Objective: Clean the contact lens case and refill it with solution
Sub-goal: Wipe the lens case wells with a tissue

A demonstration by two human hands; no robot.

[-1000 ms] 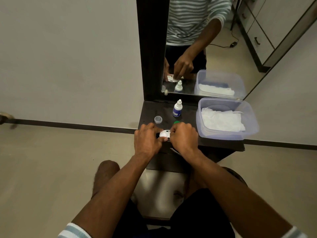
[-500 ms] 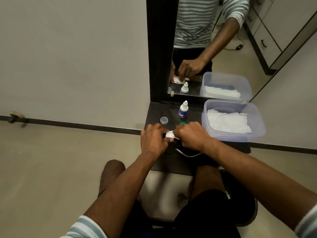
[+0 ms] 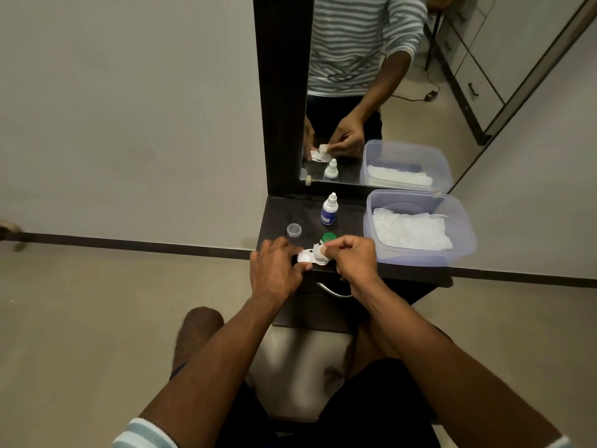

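Note:
A white contact lens case (image 3: pixel 307 256) lies near the front edge of a small dark table (image 3: pixel 403 271). My left hand (image 3: pixel 274 270) pinches its left well. My right hand (image 3: pixel 353 258) holds a small piece of white tissue (image 3: pixel 318 250) pressed at the case's right well. A green cap (image 3: pixel 329 237) sits just behind the case, and a clear cap (image 3: pixel 293 229) lies further left. The solution bottle (image 3: pixel 329 210), white with a blue label, stands upright behind them.
A clear plastic tub (image 3: pixel 465 240) with white tissues fills the table's right side. A mirror (image 3: pixel 371 92) in a dark frame rises at the back of the table. A drawer handle (image 3: pixel 332 291) sits below the front edge. My knees are under the table.
The view has shifted as my head moved. My right hand has lifted slightly, showing the tissue above the case's right well. My left hand stays on the case.

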